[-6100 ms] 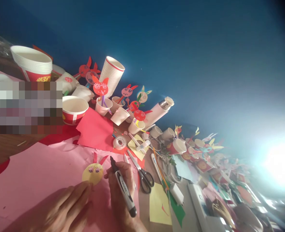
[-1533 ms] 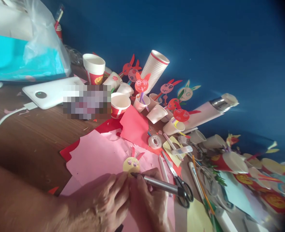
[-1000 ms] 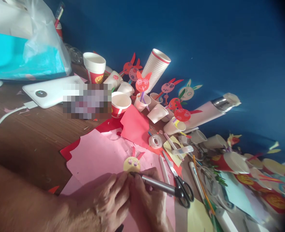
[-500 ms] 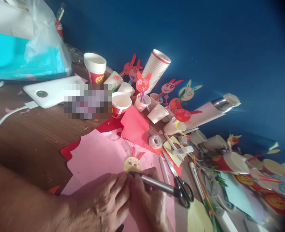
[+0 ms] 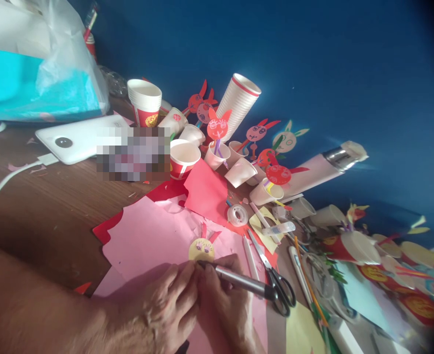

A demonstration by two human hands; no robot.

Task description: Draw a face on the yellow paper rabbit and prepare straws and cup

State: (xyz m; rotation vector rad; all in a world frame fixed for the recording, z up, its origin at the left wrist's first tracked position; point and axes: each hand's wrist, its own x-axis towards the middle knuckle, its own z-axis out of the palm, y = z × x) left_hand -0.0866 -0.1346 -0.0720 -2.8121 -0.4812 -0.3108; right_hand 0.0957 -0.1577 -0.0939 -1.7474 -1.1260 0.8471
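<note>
A yellow paper rabbit face with red ears and inked eyes lies over pink paper. At its lower edge, my left hand is closed, with curled fingers gripping the cutout; the fingertips partly cover it. My right hand holds a silver-grey marker with a black end, its front end by the face's lower part. Where the tip meets the paper is hidden behind the fingers. Just right of the marker lie black-handled scissors.
A tape roll, a glue tube and an orange pencil lie to the right. Paper cups with rabbit faces on sticks line the blue wall. A white power bank with a cable sits at left.
Almost nothing differs. Both hands, the marker and the rabbit face keep the same places, and the view has shifted only very slightly.
</note>
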